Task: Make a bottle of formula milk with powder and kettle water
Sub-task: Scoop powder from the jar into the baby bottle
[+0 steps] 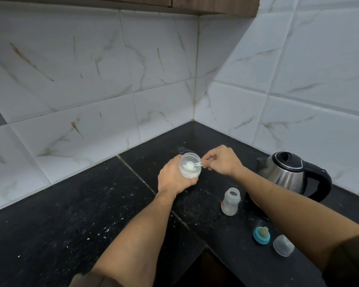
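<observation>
Countertop [75,214] of black speckled stone carries everything. Nearest its front edge on the right lie a clear cap [283,245] and, just beside it, a teal collar with teat [261,235]. Farther in stands the open baby bottle [230,201], upright, apart from both hands. Behind it, toward the right wall, sits a steel kettle [288,172] with its black lid down. Mid-counter, the left hand [174,179] wraps around a clear powder jar [189,165], fingers clamped on its side, tilting its mouth toward the camera. The right hand [221,160] pinches the handle of a small scoop [192,165] between thumb and fingertips; the scoop's bowl, loaded with white powder, lies at the jar's mouth. Beyond, marbled tiles [158,79] meet at the back corner.
</observation>
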{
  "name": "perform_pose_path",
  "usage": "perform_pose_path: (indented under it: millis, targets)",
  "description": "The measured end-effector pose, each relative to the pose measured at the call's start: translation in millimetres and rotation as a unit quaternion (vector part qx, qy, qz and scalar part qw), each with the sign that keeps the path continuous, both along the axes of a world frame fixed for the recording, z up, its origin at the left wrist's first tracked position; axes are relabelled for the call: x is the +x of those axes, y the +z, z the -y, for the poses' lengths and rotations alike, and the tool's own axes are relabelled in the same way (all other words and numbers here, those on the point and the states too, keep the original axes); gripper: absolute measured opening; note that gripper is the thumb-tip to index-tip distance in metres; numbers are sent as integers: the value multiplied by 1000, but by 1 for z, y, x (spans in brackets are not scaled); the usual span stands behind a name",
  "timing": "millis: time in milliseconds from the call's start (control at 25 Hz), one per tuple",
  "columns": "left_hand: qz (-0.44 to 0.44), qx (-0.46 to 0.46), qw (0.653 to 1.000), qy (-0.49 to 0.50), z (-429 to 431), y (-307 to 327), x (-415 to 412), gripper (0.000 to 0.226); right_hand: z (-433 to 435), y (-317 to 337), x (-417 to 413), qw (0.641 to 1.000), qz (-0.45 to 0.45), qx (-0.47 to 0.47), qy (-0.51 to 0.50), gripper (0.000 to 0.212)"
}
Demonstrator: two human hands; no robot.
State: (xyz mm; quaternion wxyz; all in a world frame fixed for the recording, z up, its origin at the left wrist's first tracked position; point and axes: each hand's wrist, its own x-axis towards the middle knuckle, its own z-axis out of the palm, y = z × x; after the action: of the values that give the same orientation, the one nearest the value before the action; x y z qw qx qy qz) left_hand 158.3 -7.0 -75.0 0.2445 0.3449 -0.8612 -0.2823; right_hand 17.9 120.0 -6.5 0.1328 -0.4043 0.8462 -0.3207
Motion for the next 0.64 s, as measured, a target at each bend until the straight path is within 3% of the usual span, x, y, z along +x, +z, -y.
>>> perform_pose_path:
  millis: [240, 640]
  targets:
    - [44, 47, 998, 3, -3, -13, 10, 84, -6, -6, -5, 966, 247, -37, -70, 8]
    - [100, 153, 983, -8, -17, -54, 20, 90, -33, -24, -16, 937, 326, -2, -124, 7]
